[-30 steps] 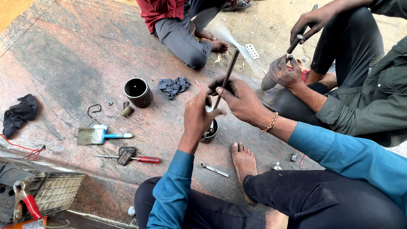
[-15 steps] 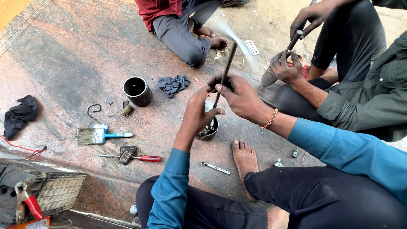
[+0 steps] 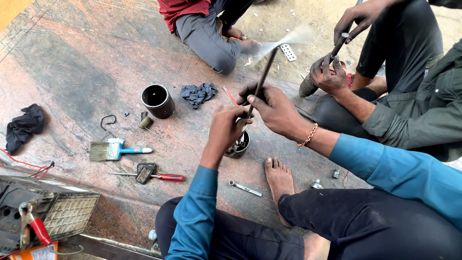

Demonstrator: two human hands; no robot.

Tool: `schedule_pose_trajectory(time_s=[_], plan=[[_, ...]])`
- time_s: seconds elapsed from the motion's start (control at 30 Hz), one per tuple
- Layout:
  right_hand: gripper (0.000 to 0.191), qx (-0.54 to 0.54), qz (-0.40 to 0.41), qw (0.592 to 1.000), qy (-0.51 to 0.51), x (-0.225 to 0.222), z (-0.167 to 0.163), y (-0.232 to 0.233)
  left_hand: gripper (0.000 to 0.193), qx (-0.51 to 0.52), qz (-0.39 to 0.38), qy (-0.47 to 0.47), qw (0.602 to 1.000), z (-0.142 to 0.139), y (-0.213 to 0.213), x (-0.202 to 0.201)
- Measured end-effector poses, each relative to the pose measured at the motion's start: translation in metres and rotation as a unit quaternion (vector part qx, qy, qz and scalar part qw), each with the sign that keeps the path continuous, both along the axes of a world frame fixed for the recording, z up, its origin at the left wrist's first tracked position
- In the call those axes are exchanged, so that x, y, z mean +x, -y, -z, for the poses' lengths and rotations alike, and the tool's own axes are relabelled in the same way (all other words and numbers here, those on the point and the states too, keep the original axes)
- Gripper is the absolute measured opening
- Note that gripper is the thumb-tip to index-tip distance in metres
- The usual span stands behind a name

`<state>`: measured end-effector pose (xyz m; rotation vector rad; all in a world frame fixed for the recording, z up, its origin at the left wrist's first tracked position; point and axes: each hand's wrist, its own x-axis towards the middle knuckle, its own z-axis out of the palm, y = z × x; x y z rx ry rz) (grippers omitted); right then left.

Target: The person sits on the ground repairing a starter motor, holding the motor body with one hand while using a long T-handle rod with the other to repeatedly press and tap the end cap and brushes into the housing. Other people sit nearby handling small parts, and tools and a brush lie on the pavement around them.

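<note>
My right hand [image 3: 273,107] grips a long dark metal rod [image 3: 263,77] that rises away from me, its far end blurred. My left hand [image 3: 226,128] is closed at the rod's lower end, just above a small metal cup [image 3: 237,146] full of small parts standing on the stone floor. Both my sleeves are blue. My bare foot [image 3: 278,179] rests to the right of the cup.
A black cylinder [image 3: 157,100], blue-grey rag [image 3: 198,93], brush [image 3: 114,149], red-handled screwdriver [image 3: 159,176] and small wrench [image 3: 245,188] lie on the floor. A person at right holds a tool with both hands [image 3: 332,72]. Another person's knee [image 3: 211,41] is at the top. A metal crate [image 3: 43,212] sits lower left.
My hands have stayed together on the rod above the cup, shifting only slightly. The rod's top end is now blurred with motion.
</note>
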<state>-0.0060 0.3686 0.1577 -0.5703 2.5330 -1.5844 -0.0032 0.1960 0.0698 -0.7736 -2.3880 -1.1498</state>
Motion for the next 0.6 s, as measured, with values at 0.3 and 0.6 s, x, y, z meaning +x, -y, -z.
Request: schedule_pose_trajectory(time_s=[0.3, 0.6], plan=[[0.02, -0.086, -0.009, 0.996, 0.034, -0.004, 0.004, 0.0, 0.057, 0.171, 0.076, 0.018, 0.982, -0.004, 0.001, 0.001], [0.02, -0.058, 0.002, 0.998, 0.017, -0.003, 0.003, -0.001, 0.079, 0.034, -0.139, -0.06, 0.988, 0.0, -0.014, 0.004]])
